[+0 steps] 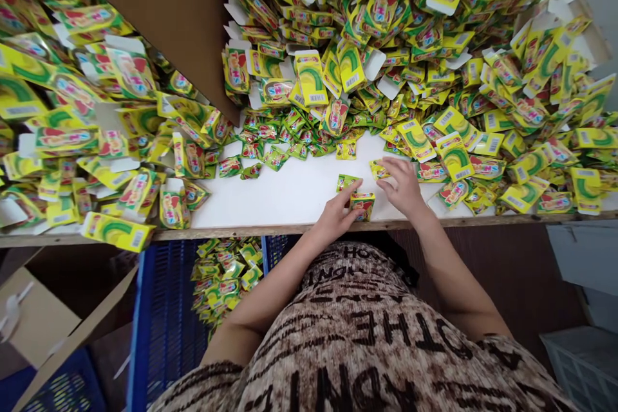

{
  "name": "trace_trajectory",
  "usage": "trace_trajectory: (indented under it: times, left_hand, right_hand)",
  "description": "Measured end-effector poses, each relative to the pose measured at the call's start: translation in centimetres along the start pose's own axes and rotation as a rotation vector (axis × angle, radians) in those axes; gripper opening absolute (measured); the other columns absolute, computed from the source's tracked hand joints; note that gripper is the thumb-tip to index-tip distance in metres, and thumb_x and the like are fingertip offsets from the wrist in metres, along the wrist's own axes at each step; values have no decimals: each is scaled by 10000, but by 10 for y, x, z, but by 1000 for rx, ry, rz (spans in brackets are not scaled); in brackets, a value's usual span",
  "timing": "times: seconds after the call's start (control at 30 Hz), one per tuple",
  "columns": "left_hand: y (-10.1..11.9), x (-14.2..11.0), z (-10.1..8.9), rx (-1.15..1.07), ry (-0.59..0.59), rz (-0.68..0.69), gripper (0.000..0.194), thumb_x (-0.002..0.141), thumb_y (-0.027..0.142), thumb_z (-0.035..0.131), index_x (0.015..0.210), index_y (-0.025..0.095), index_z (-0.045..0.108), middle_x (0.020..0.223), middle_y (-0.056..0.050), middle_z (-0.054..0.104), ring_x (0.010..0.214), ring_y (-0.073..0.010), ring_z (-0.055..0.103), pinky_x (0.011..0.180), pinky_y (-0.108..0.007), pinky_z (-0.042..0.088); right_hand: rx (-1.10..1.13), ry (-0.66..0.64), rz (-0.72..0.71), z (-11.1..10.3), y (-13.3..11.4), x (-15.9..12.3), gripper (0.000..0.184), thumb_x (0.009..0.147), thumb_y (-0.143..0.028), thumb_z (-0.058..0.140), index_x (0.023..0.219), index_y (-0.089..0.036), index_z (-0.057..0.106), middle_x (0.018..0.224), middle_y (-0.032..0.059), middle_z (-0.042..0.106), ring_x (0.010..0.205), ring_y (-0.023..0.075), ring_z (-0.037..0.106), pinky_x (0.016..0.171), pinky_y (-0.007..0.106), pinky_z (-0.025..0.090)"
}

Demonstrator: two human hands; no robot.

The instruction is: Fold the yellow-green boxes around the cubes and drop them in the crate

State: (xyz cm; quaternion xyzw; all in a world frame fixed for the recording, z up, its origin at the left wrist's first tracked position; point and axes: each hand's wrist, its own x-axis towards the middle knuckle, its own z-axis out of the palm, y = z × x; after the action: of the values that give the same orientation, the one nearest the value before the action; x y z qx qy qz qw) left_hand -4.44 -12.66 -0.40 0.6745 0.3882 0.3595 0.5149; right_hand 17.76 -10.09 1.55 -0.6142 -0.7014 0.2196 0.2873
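My left hand (pixel 337 214) rests near the table's front edge with its fingers closed on a small stack of green and yellow sachets (pixel 363 205). One more sachet (pixel 348 181) lies just beyond its fingertips. My right hand (pixel 403 185) lies flat on the white table (pixel 290 196), fingers spread, its fingertips touching a yellow sachet (pixel 379 169). Beyond both hands runs a row of loose small sachets (pixel 294 141), and behind that a heap of yellow and green cartons (pixel 410 32).
A second heap of cartons (pixel 87 116) covers the left side, split from the right heap by a brown cardboard sheet (pixel 168 6). Below the table edge stands a blue crate (pixel 164 322) holding sachets (pixel 224 277). A grey basket (pixel 584 360) sits at the lower right.
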Motion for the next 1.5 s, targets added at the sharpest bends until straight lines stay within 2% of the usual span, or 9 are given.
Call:
trace_trajectory:
  times: [0.27,0.47,0.63,0.8,0.93,1.07,1.23,1.33,1.5]
  left_hand:
    - [9,4,-9,-242,105,-91,386,837,321,734,1214,243,708,1190,-85,728,1061,-220,675,970,-350,526]
    - [18,-56,-97,-438,319,-408,360,673,295,866,1005,205,760,943,-44,758,776,-161,677,735,-271,552]
    - [0,-152,-168,-100,82,-715,267,681,399,827,826,180,781,882,-69,764,835,-218,686,798,-312,536]
    - [-26,-210,-194,322,85,-1109,326,508,477,818,634,194,717,733,-64,743,830,-312,702,791,-370,531]
    - [10,-168,-176,165,-35,-917,384,741,565,682,814,195,757,810,-59,746,822,-262,682,744,-336,534]
    - [30,-56,-114,142,48,-476,302,894,440,593,985,190,738,914,-67,732,860,-214,660,847,-341,529]
    - [4,53,-40,694,101,-262,359,765,249,751,1104,155,679,1102,-149,650,1112,-314,580,972,-471,479]
    - [-5,72,-28,688,3,-250,246,704,242,789,899,163,663,1024,-120,647,1070,-313,584,919,-465,493]
    - [-5,64,-30,-79,-78,-413,154,743,218,679,872,165,614,719,6,633,705,-161,616,713,-317,525]
  right_hand:
    - [-558,-240,-144,18,15,30,525,1011,-274,351,1423,17,497,1372,264,559,1209,355,456,1040,483,377]
    - [-671,-300,-244,10,17,23,534,940,-167,415,1402,96,475,1339,321,546,1145,380,485,996,493,407]
    - [-306,-154,-79,9,25,29,387,886,-105,434,1169,-65,695,1098,196,629,1032,298,574,945,430,469]
    - [243,-98,113,29,-7,28,247,862,-340,591,772,-168,742,836,71,585,788,197,586,745,343,500]
    - [653,-276,407,38,-31,14,297,748,-441,705,643,-163,692,619,17,554,553,123,489,508,270,398]
    - [1015,-573,776,38,-38,5,320,658,-427,770,683,-116,700,511,1,553,401,80,426,361,224,261]
    - [1024,-586,818,29,-34,1,300,646,-372,797,670,-88,704,473,6,576,350,69,448,320,197,267]
    - [992,-560,815,17,-25,-3,294,659,-366,798,668,-89,701,461,2,578,341,67,451,306,188,272]
    - [961,-793,785,11,-16,-2,284,664,-357,786,666,-86,702,446,-2,580,308,65,437,286,179,292]
